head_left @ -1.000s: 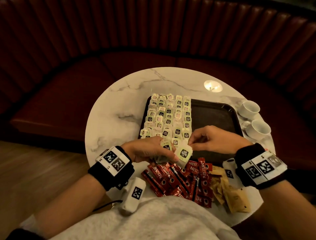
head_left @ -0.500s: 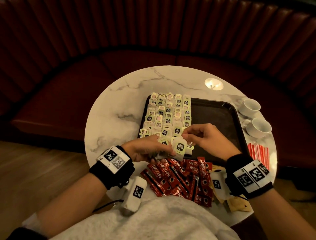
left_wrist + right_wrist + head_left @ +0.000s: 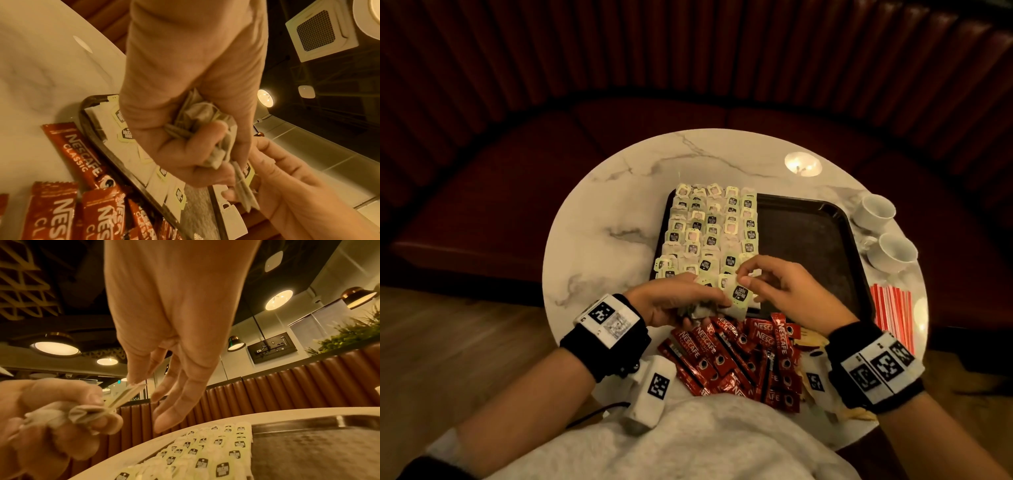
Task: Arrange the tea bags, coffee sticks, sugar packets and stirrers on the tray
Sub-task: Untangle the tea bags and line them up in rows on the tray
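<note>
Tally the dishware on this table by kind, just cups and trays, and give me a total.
White cups: 2
Dark tray: 1
Total: 3

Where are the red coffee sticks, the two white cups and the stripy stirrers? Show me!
red coffee sticks (image 3: 736, 356), head view, middle of the pile on the table.
white cups (image 3: 876, 209), head view, inside of the farther cup.
stripy stirrers (image 3: 892, 315), head view, middle of the bundle right of the tray.
</note>
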A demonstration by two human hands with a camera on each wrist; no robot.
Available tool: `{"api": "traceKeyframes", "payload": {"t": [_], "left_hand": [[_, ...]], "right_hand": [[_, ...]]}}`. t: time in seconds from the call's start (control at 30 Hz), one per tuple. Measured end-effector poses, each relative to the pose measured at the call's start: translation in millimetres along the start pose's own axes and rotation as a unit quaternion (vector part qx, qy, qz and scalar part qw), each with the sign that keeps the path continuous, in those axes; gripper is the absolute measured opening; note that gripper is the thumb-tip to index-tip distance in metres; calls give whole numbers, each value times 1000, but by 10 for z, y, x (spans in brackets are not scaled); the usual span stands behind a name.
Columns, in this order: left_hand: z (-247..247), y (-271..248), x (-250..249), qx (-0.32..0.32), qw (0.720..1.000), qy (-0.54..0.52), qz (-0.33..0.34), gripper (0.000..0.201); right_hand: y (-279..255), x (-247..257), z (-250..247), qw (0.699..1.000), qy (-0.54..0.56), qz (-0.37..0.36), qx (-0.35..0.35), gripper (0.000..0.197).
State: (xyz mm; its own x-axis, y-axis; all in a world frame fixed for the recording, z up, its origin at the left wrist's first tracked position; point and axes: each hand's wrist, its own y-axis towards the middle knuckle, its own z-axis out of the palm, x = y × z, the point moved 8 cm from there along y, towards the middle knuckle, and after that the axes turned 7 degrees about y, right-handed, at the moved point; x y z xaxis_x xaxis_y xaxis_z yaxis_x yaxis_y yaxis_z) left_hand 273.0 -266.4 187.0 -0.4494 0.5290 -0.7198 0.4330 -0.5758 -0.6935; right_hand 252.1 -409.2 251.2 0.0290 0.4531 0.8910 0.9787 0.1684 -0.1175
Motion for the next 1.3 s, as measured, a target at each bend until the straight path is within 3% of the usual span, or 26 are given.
{"api": "traceKeyframes", "payload": {"t": [0.37,0.47,0.6,0.7,0.83,0.93,1.1,1.2,1.3], "left_hand": [[-58,-23,-112,-20,993,-109,50,42],[-77,8,-161,-54,993,-54,93,35],[-114,72,-239,-110,984,-74,119,26],[-149,107,-326,-149,976,-81,138,21],[-147,166,-464,-160,969,-110,153,8],[-141,228,-532,-165,963,-152,150,17],[-315,242,-428,-188,939,-258,129,47],[-460,231,-288,-211,928,-286,111,41],[-608,235,-159,-233,915,-316,95,40]], "right_hand": [[134,-41,-106,994,94,22,-48,7],[181,2,-87,993,99,9,-62,9],[215,-55,-110,987,110,19,-116,17],[189,-180,-105,973,175,58,-138,27],[201,-358,-85,947,284,106,-106,41],[279,-445,-272,937,307,100,-134,38],[571,-851,-715,892,369,141,-220,19],[853,-1217,-922,877,356,182,-265,12],[1159,-1615,-1051,868,318,243,-292,23]]}}
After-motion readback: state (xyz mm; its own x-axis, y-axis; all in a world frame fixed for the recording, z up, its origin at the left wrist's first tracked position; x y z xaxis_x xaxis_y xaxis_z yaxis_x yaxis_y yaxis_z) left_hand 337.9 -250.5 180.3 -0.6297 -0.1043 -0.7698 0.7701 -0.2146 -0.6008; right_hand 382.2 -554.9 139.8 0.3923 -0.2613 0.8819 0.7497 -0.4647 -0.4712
